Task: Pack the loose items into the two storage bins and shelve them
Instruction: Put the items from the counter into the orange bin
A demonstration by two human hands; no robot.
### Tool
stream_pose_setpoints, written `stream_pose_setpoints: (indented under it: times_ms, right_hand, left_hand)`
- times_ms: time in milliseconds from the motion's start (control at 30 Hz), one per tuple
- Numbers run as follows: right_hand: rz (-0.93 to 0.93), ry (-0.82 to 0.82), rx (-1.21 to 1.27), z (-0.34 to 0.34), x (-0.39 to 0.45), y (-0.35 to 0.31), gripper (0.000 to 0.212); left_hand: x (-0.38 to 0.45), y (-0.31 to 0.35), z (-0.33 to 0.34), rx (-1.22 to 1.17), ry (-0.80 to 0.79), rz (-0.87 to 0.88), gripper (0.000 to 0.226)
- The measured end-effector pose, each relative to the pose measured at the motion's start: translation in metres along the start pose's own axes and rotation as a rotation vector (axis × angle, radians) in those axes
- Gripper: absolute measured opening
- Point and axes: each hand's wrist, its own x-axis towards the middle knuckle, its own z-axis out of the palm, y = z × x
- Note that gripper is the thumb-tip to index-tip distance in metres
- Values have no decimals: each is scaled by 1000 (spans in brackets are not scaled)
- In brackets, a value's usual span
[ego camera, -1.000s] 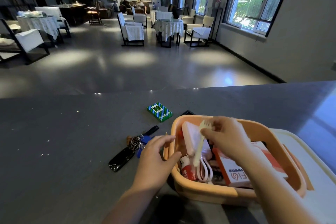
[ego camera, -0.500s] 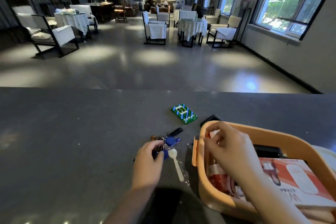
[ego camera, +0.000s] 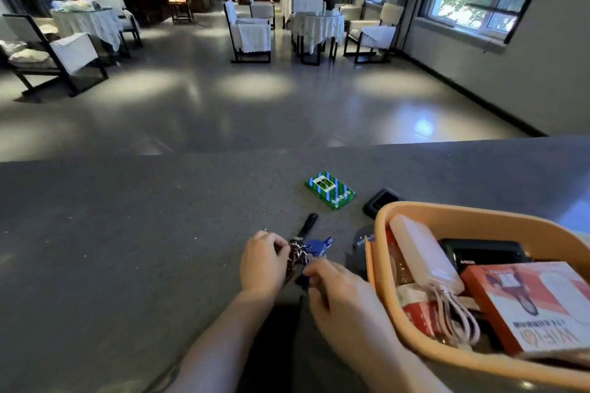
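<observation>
The right hand (ego camera: 343, 292) has left the bin and come down next to the left hand (ego camera: 260, 262), and the little white fork from a moment ago is out of sight. Both hands now meet over the keys (ego camera: 308, 250) on the grey worktop (ego camera: 127, 249). The left hand curls its fingers around the metal rings. The right hand pinches the blue tag end, likely to gather the bunch so nothing dangles. The keys are a jumble of silver rings, blue tags and a long black fob. Behind them lies a green striped box (ego camera: 329, 190). On the right sits the orange bin (ego camera: 447, 217), already quite full.
</observation>
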Motion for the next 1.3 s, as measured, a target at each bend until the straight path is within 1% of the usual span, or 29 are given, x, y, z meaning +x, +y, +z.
stream_pose_setpoints:
  times_ms: [67,133,167,233,267,300,333,400,467,500,567,600,667,700,767,867,967,1033,1133,1167,1233,1300]
  right_hand:
    - [158,-1,-54,24,2,13,34]
    - [336,-11,-166,39,6,26,39]
    - [394,-18,-215,43,7,30,38]
    - [500,13,-155,48,7,36,33]
    - [526,0,-124,49,6,37,28]
    - [532,-29,-116,48,6,37,25]
    - [517,-75,-162,47,6,34,23]
    - [542,-112,-198,40,4,26,22]
    - [552,-151,-124,27,-4,21,21]
    - [557,-157,-74,19,-8,17,21]
    - [526,-174,-1,1,-20,7,23]
    - [493,-211,7,-7,-26,1,25]
    - [432,-275,5,-25,-41,-13,27]
    - [407,-280,10,-34,-48,-19,24]
    - [339,-207,47,-57,-62,-23,13]
    - [236,-32,122,-100,-82,-24,8]
    - [204,144,208,-140,-97,-12,12]
    - [221,211,221,-158,-103,3,5]
    - [225,346,153,-176,-109,30,16]
    - [233,383,137,-180,-110,36,16]
    - [257,410,111,-184,-112,49,13]
    - [274,400,121,-184,-113,60,11]
  left_hand:
    - [2,-3,-2,-3,-28,14,3]
    - [-1,-3,-5,57,-33,68,4]
    - [-5,-2,-7,76,-24,91,6]
    - [-13,0,-11,66,25,141,4]
    - [-17,0,-14,58,51,161,3]
    - [-20,1,-17,49,64,161,6]
    - [-23,1,-19,32,74,149,8]
    - [-25,1,-26,-11,81,113,7]
    - [-29,3,-33,-36,66,114,16]
    - [-31,6,-36,-30,64,126,19]
    - [-39,16,-43,-6,99,156,17]
    - [-44,24,-48,-13,133,182,15]
    - [-53,44,-57,-83,196,253,14]
    - [-57,56,-62,-141,215,282,14]
    - [-64,83,-72,-266,229,335,16]
    - [-77,127,-88,-433,242,418,16]
    - [-94,170,-101,-558,220,479,17]
    - [-102,191,-102,-624,175,494,20]
    - [-107,207,-90,-641,77,471,22]
    - [-109,209,-82,-634,42,451,22]
    - [-113,207,-65,-626,-22,390,21]
    - [-117,201,-48,-607,-66,315,21]
